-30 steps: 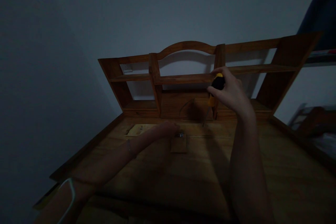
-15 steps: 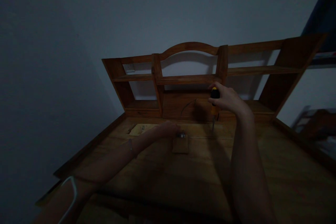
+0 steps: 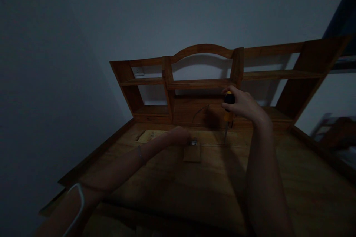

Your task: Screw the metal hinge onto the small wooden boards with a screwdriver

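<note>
A black-and-yellow screwdriver stands upright in my right hand, its thin shaft pointing down to the desk top. My fingers are wrapped around its handle. Toward the middle of the desk, my left hand is closed beside a small shiny metal piece. That piece lies at the far edge of a small flat brown block. The dim light and the back of the hand hide what the left fingers hold, if anything.
The wooden desk top carries a wooden shelf unit along its back against the wall. A pale flat piece lies left of my left hand. A thin dark cable curves before the back panel. A wall socket shows behind the left shelves.
Almost nothing differs. The whole view has shifted slightly, and both hands keep their places, with the screwdriver still upright in the right one.
</note>
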A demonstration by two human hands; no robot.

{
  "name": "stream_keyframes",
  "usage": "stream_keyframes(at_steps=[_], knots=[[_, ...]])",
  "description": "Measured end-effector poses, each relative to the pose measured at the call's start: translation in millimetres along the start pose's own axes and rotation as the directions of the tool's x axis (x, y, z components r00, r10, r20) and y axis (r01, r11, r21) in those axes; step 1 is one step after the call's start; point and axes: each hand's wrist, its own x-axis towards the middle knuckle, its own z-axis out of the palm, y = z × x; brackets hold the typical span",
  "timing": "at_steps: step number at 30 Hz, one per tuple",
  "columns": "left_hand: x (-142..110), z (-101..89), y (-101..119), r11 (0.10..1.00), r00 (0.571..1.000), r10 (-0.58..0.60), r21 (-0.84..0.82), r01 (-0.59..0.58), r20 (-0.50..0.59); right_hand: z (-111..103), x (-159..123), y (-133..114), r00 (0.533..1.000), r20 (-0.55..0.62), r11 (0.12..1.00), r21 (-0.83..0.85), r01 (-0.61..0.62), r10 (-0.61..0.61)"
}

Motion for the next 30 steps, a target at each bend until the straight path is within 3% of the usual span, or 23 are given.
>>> stream_keyframes(at_steps=[6,10,16,22,26,30], knots=[[-5.4,-2.4,-6.8,1.0,0.998,-0.007,0.002,0.007,-0.068,-2.5,-1.1,-1.1,1.0,-0.01,1.0,-0.02,-0.001,0.0],[-5.3,-2.6,-4.1,0.998,0.997,0.057,0.02,-0.056,-0.051,-1.8,-0.6,-0.9,1.0,-0.015,1.0,-0.016,0.011,-0.011],[0.4,-2.9,1.3,0.999,1.0,0.007,0.047,-0.007,0.002,-2.7,-1.9,-1.6,1.0,-0.014,1.0,0.001,0.023,-0.023],[-5.2,-4.0,-1.0,0.999,0.999,0.007,-0.052,-0.009,-0.045,-3.3,-1.9,-3.6,1.0,-0.011,1.0,-0.009,0.0,0.0],[-3.0,-3.6,2.4,1.0,1.0,-0.004,0.012,0.004,-0.005,-3.1,-1.5,-5.6,1.0,-0.012,1.0,-0.009,0.016,-0.016],[-4.9,-4.9,2.1,0.999,0.998,-0.011,0.037,0.013,-0.054,-3.1,-1.5,-5.6,1.0,-0.015,0.999,-0.026,0.026,-0.026]])
